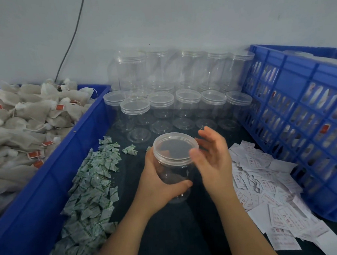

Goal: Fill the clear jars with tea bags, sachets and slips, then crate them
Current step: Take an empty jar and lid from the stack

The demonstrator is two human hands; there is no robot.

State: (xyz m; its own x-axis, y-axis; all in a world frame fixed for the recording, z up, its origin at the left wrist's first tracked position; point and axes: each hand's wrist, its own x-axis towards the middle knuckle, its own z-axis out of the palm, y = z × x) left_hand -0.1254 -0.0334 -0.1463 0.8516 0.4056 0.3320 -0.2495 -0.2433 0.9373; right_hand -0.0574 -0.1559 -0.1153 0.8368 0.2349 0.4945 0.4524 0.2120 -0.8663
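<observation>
Head view: the left hand [159, 183] curls round the body of a clear jar [172, 176], upright over the dark table [179, 234] between the green sachets [89, 190] and white slips [264, 184]. The blurred right hand [212, 160] sits just beside the lid [174, 146], fingers loosely spread, thumb at the rim. Whether it touches is unclear.

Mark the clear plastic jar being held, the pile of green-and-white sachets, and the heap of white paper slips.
clear plastic jar [174, 172]: head view, its transparent side wall.
green-and-white sachets [90, 186]: head view, middle of the pile.
white paper slips [264, 184]: head view, middle of the heap.
</observation>
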